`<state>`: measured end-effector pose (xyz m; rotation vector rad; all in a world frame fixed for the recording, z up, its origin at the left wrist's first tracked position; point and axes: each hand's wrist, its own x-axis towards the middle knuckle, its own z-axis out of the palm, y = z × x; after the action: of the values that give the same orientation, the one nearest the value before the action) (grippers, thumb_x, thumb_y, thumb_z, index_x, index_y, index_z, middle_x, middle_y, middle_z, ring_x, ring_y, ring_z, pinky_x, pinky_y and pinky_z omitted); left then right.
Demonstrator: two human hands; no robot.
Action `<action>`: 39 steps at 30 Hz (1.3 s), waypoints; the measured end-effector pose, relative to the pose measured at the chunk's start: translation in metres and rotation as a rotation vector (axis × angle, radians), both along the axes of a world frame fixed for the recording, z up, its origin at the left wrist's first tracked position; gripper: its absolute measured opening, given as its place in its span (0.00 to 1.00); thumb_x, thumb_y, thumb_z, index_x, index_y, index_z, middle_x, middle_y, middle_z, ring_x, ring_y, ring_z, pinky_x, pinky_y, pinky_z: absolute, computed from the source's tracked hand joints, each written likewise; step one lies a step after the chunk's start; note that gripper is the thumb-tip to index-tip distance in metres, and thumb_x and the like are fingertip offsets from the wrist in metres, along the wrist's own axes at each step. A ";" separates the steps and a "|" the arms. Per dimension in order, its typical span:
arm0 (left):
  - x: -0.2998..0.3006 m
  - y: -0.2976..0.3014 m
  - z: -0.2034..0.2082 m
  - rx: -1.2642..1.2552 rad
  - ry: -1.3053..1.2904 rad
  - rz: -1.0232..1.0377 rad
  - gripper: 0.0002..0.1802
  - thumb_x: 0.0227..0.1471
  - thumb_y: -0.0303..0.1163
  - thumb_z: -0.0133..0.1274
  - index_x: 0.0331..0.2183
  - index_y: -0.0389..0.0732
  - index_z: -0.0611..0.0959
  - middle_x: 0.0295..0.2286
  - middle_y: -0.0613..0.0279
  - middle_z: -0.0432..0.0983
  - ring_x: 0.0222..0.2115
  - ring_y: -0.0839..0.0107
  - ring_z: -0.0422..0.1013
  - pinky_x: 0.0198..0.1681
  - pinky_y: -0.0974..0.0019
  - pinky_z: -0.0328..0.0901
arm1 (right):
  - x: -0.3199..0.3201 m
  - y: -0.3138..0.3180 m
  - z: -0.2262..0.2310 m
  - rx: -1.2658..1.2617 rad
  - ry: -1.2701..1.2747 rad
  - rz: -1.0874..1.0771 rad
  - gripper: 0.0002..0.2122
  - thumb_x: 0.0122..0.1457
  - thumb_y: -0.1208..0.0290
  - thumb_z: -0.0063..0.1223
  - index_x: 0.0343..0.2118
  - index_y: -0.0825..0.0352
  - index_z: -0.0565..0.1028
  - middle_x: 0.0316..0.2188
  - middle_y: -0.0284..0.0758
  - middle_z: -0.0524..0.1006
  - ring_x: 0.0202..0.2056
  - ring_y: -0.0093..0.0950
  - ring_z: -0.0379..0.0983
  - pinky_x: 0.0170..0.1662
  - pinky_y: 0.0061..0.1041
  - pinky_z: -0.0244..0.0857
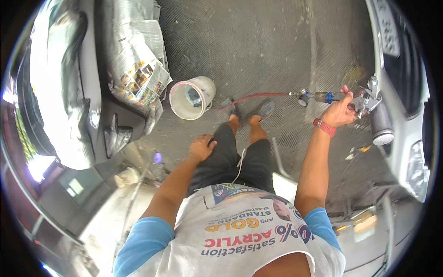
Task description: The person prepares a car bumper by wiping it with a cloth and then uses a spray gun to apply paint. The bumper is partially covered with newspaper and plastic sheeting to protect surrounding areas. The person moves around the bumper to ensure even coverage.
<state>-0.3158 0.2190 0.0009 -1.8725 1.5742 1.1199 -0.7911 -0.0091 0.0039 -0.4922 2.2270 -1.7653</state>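
Note:
My right hand [340, 110], with a red band at its wrist, is wrapped round a metal spray gun [369, 98] at the right. A silver paint cup [382, 124] is by the gun, close to the white car's bumper. Behind the grip sit a fitting with a blue ring [328, 97] and a small round gauge [303, 99]. From there a red air hose [263, 95] runs left toward my feet. My left hand [201, 147] is by my left thigh, against the black shorts. Its fingers are curled in, and what they hold, if anything, is hidden.
A white bucket [191, 99] with something greyish inside stands left of my feet. Farther left is a dark car bumper [117, 113] with newspaper sheets [143, 76] masking beside it. A white car [417, 159] stands at the right. Metal stand legs [385, 198] are at the lower right.

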 end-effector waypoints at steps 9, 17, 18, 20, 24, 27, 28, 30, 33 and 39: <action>-0.046 -0.060 0.040 -0.029 0.143 0.729 0.33 0.68 0.59 0.51 0.61 0.45 0.81 0.56 0.48 0.82 0.56 0.52 0.78 0.62 0.52 0.69 | 0.032 -0.201 0.237 -0.209 -0.116 0.763 0.23 0.67 0.83 0.54 0.64 0.68 0.65 0.57 0.44 0.81 0.49 0.33 0.84 0.31 0.26 0.78; -0.097 -0.145 -0.032 0.146 0.729 1.955 0.48 0.69 0.69 0.42 0.69 0.36 0.70 0.59 0.42 0.78 0.61 0.53 0.74 0.61 0.48 0.70 | 0.178 -0.305 0.288 -0.369 0.019 0.941 0.30 0.63 0.89 0.48 0.67 0.66 0.57 0.58 0.46 0.79 0.54 0.37 0.82 0.27 0.23 0.79; -0.111 -0.159 -0.040 0.114 0.765 2.120 0.47 0.70 0.69 0.41 0.67 0.35 0.72 0.56 0.42 0.79 0.58 0.53 0.76 0.58 0.48 0.71 | 0.190 -0.310 0.291 -0.340 -0.007 0.952 0.33 0.61 0.90 0.46 0.69 0.64 0.51 0.59 0.48 0.77 0.55 0.37 0.82 0.27 0.22 0.79; -0.108 -0.208 -0.049 0.025 0.811 2.409 0.45 0.71 0.67 0.41 0.63 0.32 0.75 0.50 0.44 0.83 0.51 0.55 0.79 0.52 0.48 0.74 | 0.197 -0.313 0.302 -0.298 -0.023 0.943 0.34 0.62 0.89 0.45 0.70 0.65 0.51 0.58 0.49 0.76 0.56 0.37 0.81 0.27 0.22 0.80; -0.081 -0.192 -0.070 -0.882 1.045 3.193 0.22 0.76 0.51 0.41 0.43 0.41 0.78 0.30 0.60 0.77 0.27 0.66 0.74 0.32 0.62 0.72 | 0.199 -0.331 0.300 -0.201 -0.060 0.963 0.35 0.64 0.89 0.44 0.73 0.64 0.48 0.58 0.46 0.76 0.54 0.34 0.81 0.26 0.21 0.77; -0.066 -0.154 -0.008 -1.160 0.587 3.327 0.14 0.74 0.38 0.40 0.35 0.45 0.76 0.24 0.68 0.70 0.23 0.72 0.68 0.27 0.64 0.66 | 0.182 -0.346 0.271 -0.062 -0.118 0.982 0.35 0.67 0.88 0.43 0.74 0.62 0.46 0.57 0.42 0.76 0.49 0.29 0.82 0.25 0.21 0.73; -0.065 -0.141 0.020 -1.263 0.452 3.272 0.15 0.74 0.37 0.41 0.35 0.44 0.77 0.25 0.69 0.70 0.23 0.73 0.67 0.28 0.65 0.66 | 0.183 -0.342 0.255 -0.017 -0.141 1.009 0.35 0.67 0.88 0.44 0.74 0.61 0.46 0.57 0.42 0.76 0.48 0.28 0.82 0.25 0.22 0.73; -0.064 -0.126 0.075 -1.438 0.214 3.171 0.16 0.76 0.37 0.43 0.35 0.43 0.79 0.25 0.71 0.71 0.23 0.75 0.67 0.28 0.66 0.66 | 0.192 -0.338 0.230 0.067 -0.214 1.017 0.35 0.67 0.88 0.44 0.74 0.61 0.46 0.56 0.42 0.76 0.46 0.27 0.82 0.25 0.21 0.73; -0.089 -0.104 0.125 -1.593 0.067 3.033 0.16 0.76 0.38 0.45 0.37 0.41 0.81 0.26 0.71 0.72 0.23 0.78 0.67 0.29 0.68 0.68 | 0.193 -0.342 0.216 0.178 -0.328 1.013 0.35 0.67 0.88 0.44 0.74 0.60 0.46 0.55 0.41 0.77 0.45 0.27 0.81 0.25 0.21 0.73; -0.143 -0.162 0.153 -1.433 0.339 2.803 0.15 0.76 0.39 0.46 0.47 0.39 0.82 0.32 0.67 0.79 0.31 0.76 0.74 0.39 0.66 0.73 | 0.150 -0.432 0.220 0.119 -0.320 1.112 0.31 0.68 0.86 0.43 0.72 0.63 0.49 0.55 0.41 0.77 0.46 0.28 0.81 0.27 0.22 0.74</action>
<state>-0.4588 0.0573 0.1544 1.2199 0.8810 -0.0165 -0.6415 -0.4407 0.2243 -1.0522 1.3387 -0.9990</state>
